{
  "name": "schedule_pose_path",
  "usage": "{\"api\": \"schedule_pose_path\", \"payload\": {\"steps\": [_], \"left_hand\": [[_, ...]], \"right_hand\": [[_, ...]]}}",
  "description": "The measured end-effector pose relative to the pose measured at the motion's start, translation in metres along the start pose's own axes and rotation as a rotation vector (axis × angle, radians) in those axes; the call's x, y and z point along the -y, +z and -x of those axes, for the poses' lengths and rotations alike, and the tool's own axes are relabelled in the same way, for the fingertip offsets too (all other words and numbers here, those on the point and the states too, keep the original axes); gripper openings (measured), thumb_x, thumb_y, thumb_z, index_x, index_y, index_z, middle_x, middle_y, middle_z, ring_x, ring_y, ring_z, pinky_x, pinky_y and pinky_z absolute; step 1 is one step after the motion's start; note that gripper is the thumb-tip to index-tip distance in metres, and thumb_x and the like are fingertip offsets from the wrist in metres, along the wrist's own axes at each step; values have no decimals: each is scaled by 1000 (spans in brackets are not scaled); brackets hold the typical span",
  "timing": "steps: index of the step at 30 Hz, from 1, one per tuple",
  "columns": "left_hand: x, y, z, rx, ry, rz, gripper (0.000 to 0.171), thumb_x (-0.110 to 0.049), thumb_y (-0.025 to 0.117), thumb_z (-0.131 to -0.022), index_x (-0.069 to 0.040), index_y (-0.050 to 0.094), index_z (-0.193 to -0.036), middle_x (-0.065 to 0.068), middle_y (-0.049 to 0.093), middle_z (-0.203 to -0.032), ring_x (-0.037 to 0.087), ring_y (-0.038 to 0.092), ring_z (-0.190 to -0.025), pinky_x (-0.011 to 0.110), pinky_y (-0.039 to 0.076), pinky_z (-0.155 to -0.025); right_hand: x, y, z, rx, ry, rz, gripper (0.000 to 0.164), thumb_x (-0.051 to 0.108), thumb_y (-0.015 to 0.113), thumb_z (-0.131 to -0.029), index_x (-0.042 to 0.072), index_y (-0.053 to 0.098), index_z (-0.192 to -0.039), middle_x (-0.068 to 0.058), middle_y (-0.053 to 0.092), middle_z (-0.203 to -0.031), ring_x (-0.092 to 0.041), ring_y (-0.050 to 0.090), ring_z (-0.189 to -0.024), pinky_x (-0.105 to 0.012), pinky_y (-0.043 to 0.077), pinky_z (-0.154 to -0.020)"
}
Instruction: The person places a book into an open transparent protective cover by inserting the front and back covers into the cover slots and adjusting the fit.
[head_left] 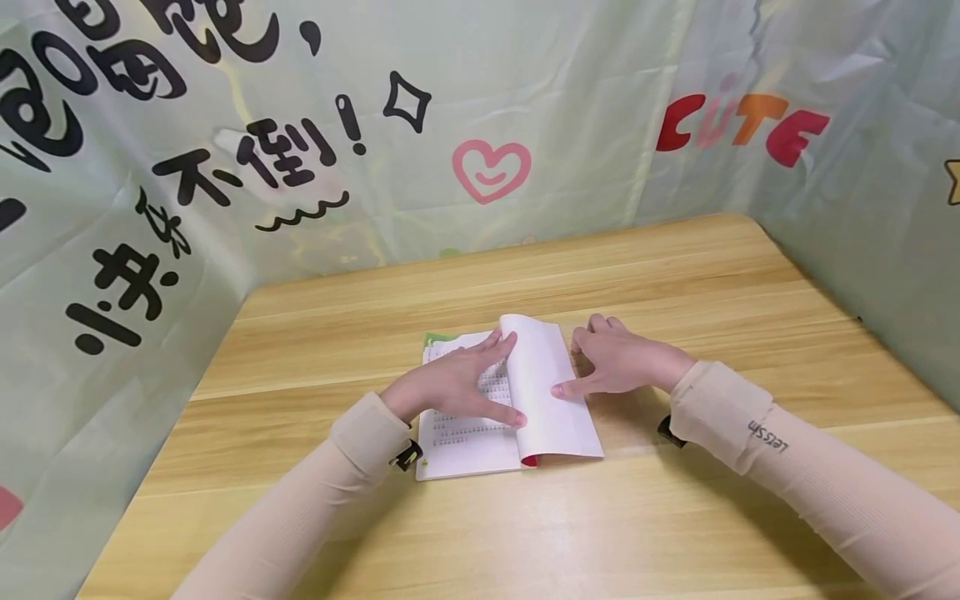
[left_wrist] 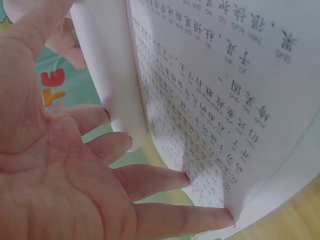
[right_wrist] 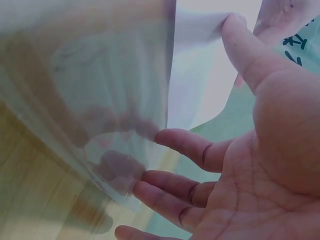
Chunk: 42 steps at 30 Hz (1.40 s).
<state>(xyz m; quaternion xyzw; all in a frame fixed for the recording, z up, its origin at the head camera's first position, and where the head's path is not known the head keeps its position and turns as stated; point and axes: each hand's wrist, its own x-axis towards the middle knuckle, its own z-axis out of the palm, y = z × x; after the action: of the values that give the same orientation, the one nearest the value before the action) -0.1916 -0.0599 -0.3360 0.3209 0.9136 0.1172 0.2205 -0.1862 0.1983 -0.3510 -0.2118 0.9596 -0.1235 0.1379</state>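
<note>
An open book (head_left: 495, 433) lies on the wooden table (head_left: 675, 275). My left hand (head_left: 457, 385) lies flat on its printed left page, fingers straight; in the left wrist view the left hand's fingertips (left_wrist: 225, 216) touch the lines of print on the book (left_wrist: 225, 100). The book's right half (head_left: 551, 392) curls upward. My right hand (head_left: 611, 362) holds this half at its outer edge. The thumb (right_wrist: 240, 40) is on a white page (right_wrist: 200, 65), and the right hand's fingers (right_wrist: 185, 145) are against the glossy cover (right_wrist: 100, 90).
Pale green printed cloth (head_left: 525, 125) walls the table at the back and on both sides. Bare wood lies in front of the book and to its left and right. Both arms wear beige sleeves (head_left: 750, 433).
</note>
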Motion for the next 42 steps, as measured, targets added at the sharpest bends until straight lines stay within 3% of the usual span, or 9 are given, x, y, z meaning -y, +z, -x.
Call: {"api": "schedule_pose_path", "payload": {"steps": [5,15,26,42], "left_hand": [[-1,-2,-1,9,-23,-10,118,-78,62,-67,-24,7,-157,4,-3,-159,25,13,-141,42,22,-109],[-6,-4,-1,22,-53,-5,117,-76,65,-66,-23,13,-157,5,-1,-159,21,13,-142,39,23,-109],[-15,-3,-5,7,-54,-14,117,-77,63,-66,-25,11,-157,3,-2,-159,22,19,-140,39,29,-107],[-19,3,-11,-19,-39,-23,119,-80,61,-65,-26,8,-157,3,-4,-159,32,19,-139,44,27,-107]], "right_hand": [[1,0,0,-2,1,5,83,74,60,-73,2,57,-114,-10,46,-101,-29,41,-94,-41,42,-76],[2,0,0,1,12,-8,82,72,63,-73,2,56,-116,-11,45,-101,-29,41,-94,-41,42,-76],[1,1,1,5,0,-11,80,71,63,-74,2,56,-114,-10,45,-98,-28,41,-92,-40,41,-74],[1,-3,2,-8,-13,-16,76,69,62,-77,2,56,-112,-9,45,-95,-27,42,-91,-39,41,-73]]}}
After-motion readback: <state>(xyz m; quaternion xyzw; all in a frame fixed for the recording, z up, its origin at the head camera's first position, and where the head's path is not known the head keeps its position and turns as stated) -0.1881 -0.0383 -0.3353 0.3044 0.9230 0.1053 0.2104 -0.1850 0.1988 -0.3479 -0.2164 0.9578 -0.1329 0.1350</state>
